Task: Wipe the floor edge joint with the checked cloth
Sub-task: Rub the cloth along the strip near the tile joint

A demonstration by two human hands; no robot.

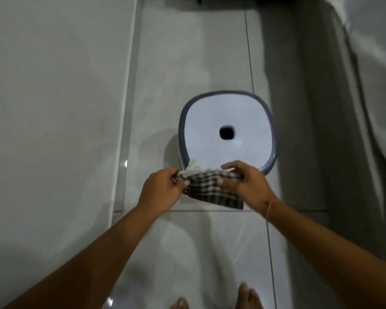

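Observation:
The checked cloth point(212, 189), dark and light squares with a frayed white edge, hangs stretched between both hands above the pale tiled floor. My left hand point(163, 190) pinches its left end. My right hand point(246, 182) grips its right end, thumb on the front of the fabric. The floor edge joint point(126, 139) runs as a long strip down the left side of the floor, where the tiles meet the grey wall, and lies left of both hands.
A white plastic stool point(228, 130) with a grey rim and a square hole in its seat stands just beyond the cloth. A grey wall point(54, 108) fills the left. A pale curtain point(370, 85) hangs at the right. Bare toes point(245, 295) show at the bottom.

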